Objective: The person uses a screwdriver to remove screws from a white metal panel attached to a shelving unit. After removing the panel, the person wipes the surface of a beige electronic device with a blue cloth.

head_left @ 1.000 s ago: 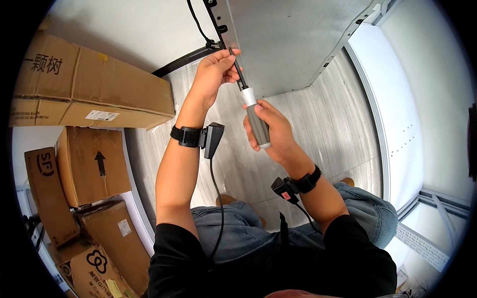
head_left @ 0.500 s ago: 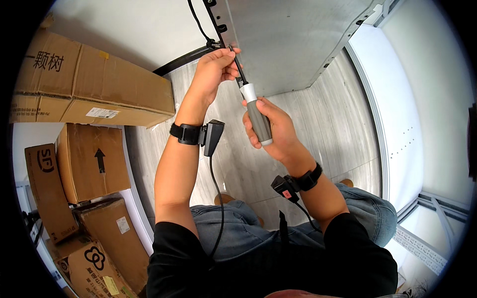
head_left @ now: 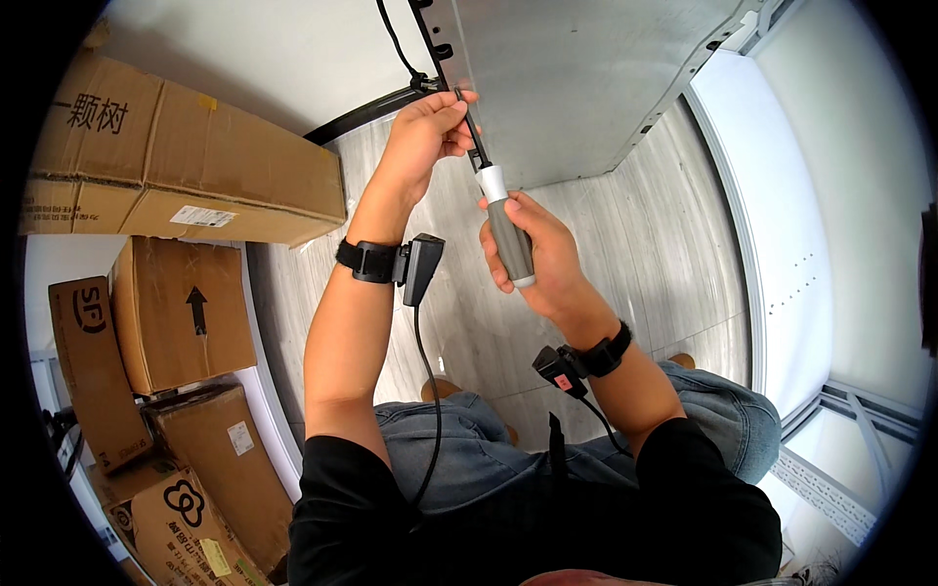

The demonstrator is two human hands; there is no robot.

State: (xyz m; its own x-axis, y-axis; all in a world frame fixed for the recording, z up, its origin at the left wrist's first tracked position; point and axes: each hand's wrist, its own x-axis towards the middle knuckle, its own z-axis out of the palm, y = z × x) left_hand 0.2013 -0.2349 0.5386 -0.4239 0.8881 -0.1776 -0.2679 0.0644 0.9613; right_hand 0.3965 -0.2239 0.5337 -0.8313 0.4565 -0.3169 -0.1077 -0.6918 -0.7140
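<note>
My right hand (head_left: 549,252) is closed around the grey grip of a screwdriver (head_left: 510,237) with a white collar and a long dark shaft. The shaft slants up and left, away from me. Near its tip, my left hand (head_left: 426,132) has thumb and fingers pinched about the shaft. A small screw there, if any, is too hidden to make out. Both hands are at the lower left edge of a large grey metal panel (head_left: 576,88), beside its dark edge strip with holes and clips.
Cardboard boxes (head_left: 239,161) are stacked along the left side. A black cable (head_left: 396,44) hangs by the panel's left edge. White walls stand at the back left and right (head_left: 787,205). Wood-patterned floor (head_left: 625,230) lies below. Wrist straps trail cables from both my forearms.
The view has shifted very slightly, and the panel's edge sits a little farther right. Both hands keep the same hold on the screwdriver.
</note>
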